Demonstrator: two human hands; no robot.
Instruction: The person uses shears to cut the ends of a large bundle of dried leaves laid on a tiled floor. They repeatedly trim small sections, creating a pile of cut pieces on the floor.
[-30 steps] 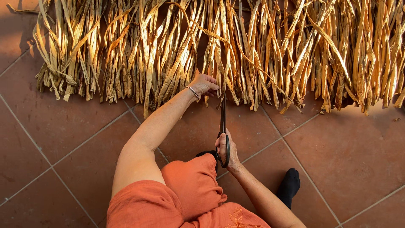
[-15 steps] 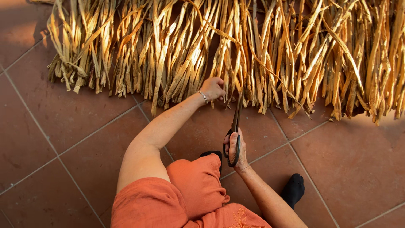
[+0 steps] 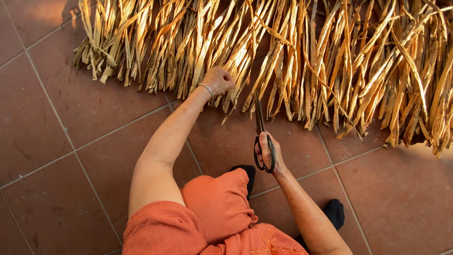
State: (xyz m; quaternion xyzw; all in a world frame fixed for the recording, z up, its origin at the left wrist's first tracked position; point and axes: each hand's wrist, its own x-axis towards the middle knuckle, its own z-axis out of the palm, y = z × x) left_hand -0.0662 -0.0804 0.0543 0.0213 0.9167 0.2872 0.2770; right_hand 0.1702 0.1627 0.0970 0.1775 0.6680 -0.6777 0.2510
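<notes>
Under dried leaves point(image 3: 292, 61): scissors point(image 3: 262, 137) tips hidden; right hand point(image 3: 270, 153) grips handles; left hand point(image 3: 218, 80) fisted on strands.

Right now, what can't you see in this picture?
Head view:
- Scissors: blade tips are tucked among the dried strips, so what they cut is hidden.
- Left hand: closed fist hides how much it grips.
- Dried strips: tops and right end cut off by the picture's edges.
- Right hand: fingers partly hidden in the handles.

The left hand point(image 3: 218, 80) is fisted with its arm stretched forward; the right hand point(image 3: 268, 153) is curled closed, forearm angled inward.
</notes>
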